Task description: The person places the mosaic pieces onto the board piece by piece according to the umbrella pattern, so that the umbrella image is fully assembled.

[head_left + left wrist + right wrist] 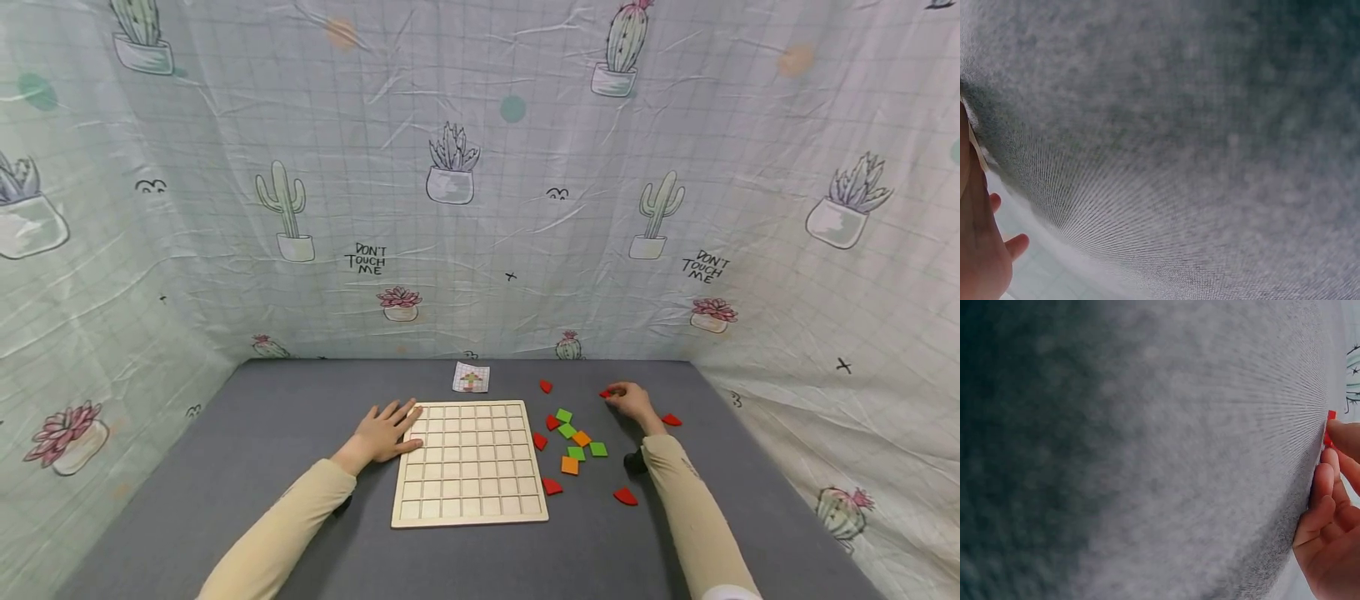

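My left hand (384, 433) lies with spread fingers on the upper left edge of a pale wooden grid board (468, 464). In the left wrist view, part of that left hand (982, 244) shows at the left edge. Over at the right, my right hand (634, 403) pinches a red quarter-round tile (605, 394) at the tabletop. The right wrist view shows the thumb and fingers of the right hand (1335, 531) around the same red tile (1331, 416), which is partly hidden by the thumb.
Between board and right hand lie green tiles (597, 449), orange tiles (570, 465) and several red tiles (626, 497). One red tile (672, 420) is right of my right wrist. A small pattern card (471, 377) lies behind the board. A cactus-print curtain (480, 233) surrounds the grey table (300, 408).
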